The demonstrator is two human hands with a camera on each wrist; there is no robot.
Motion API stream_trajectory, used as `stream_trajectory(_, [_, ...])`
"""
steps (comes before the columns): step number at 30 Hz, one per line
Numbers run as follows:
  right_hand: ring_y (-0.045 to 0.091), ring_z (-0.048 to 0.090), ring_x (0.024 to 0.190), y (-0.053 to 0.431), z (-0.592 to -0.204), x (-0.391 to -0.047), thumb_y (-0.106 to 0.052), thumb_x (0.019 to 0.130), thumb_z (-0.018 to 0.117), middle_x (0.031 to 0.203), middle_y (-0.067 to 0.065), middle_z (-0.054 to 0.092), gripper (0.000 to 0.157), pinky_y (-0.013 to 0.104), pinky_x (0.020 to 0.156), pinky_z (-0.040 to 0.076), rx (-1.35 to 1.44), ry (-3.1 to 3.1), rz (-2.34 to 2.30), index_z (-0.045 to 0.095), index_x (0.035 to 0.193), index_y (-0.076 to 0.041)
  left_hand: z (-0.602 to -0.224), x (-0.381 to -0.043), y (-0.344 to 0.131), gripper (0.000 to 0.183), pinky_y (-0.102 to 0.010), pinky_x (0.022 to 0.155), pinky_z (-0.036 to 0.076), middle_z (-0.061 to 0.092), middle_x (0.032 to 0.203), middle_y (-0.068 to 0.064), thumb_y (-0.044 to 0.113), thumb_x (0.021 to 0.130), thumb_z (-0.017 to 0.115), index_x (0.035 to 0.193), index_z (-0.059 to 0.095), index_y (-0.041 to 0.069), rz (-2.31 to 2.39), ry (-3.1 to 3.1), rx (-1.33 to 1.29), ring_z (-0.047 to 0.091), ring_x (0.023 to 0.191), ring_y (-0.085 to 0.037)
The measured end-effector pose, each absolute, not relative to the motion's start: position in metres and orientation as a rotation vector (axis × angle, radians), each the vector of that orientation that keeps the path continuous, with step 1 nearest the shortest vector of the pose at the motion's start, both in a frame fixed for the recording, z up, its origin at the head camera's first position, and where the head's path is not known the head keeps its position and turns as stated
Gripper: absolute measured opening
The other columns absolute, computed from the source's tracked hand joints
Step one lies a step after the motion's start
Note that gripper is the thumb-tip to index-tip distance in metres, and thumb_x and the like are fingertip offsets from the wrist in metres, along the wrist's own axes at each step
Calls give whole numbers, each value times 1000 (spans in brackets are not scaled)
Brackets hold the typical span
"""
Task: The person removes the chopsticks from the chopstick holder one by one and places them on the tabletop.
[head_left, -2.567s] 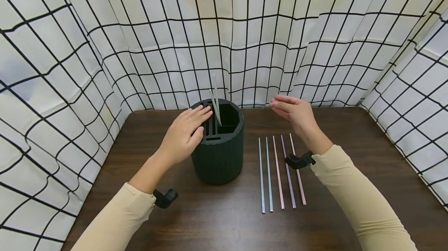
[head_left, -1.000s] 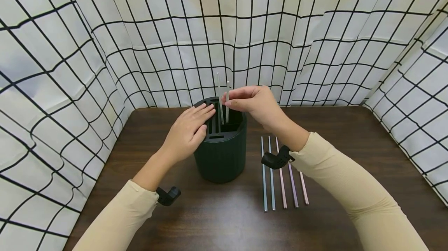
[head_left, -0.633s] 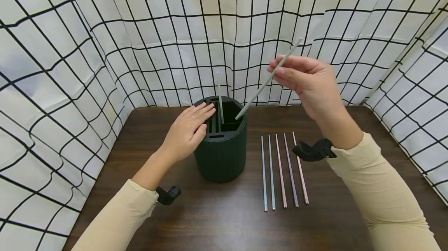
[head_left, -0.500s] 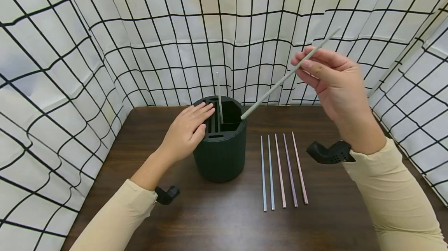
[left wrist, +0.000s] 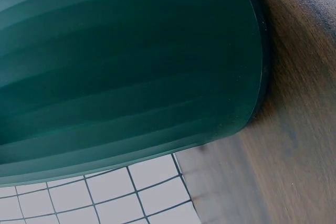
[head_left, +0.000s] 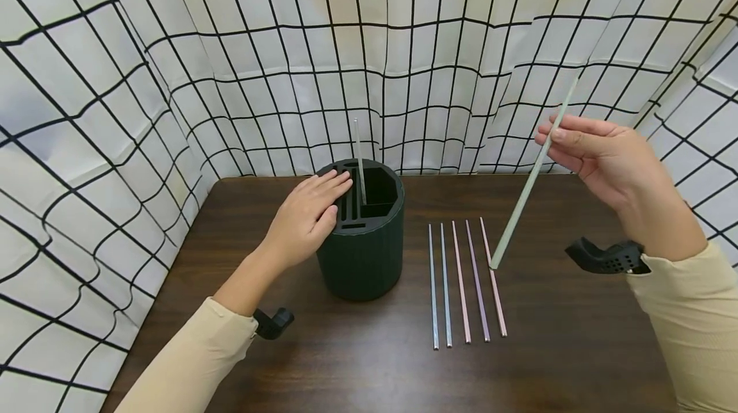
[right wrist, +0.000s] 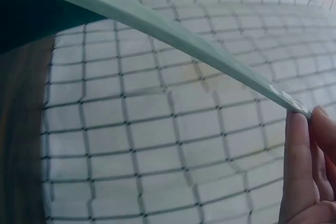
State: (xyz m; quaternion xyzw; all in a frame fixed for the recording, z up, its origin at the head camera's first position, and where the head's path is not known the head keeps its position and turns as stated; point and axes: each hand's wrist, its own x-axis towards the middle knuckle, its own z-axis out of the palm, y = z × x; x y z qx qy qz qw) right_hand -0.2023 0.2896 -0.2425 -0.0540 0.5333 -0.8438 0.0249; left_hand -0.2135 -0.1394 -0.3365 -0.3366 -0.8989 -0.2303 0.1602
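A dark green utensil holder point(head_left: 360, 266), with slots and a larger compartment on top, stands on the table. Across its slotted top rests my left hand point(head_left: 308, 211), fingers nearly straight. One pale chopstick point(head_left: 360, 163) leans upright in the large compartment. Between thumb and fingertips my right hand point(head_left: 605, 163) pinches a pale green chopstick point(head_left: 521, 202), tilted, its lower end overlapping a pink chopstick point(head_left: 497, 298) in the head view. That one ends a row with two blue chopsticks point(head_left: 433, 285), another pink chopstick point(head_left: 460, 278) and a purple chopstick point(head_left: 477, 278). The left wrist view shows the holder's ribbed side point(left wrist: 131, 66).
The brown wooden table point(head_left: 323, 362) is enclosed at the back and sides by a white curtain point(head_left: 259, 48) with a black grid. The chopstick row lies right of the holder. A black wrist camera point(head_left: 605, 256) sits on the right wrist, another camera point(head_left: 273, 323) on the left.
My right hand took a pale green chopstick out of the holder, drew it up and right, then lowered its tip toward the row. My left hand stayed on the holder.
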Motion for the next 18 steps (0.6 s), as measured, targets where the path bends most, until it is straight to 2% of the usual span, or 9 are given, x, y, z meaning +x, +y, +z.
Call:
stream_trajectory(9, [14,76,89,318,-299,-232,4,94,61,94,5,79,23,23,81,61,117,1804,-2182,78,93,-11,-337,-212,-140,49,-47,125,23,49,153,-7,17,99,40,146,52,9,-654,-2567,-943,38,148,-27])
stream_trajectory(18, [9,75,89,325,-365,-241,-1,94,63,92,-2,78,21,23,84,60,206,1879,-1921,72,92,-20,-338,-214,-139,49,-49,124,24,48,153,-8,16,99,40,146,51,8,-644,-2570,-958,37,148,-27])
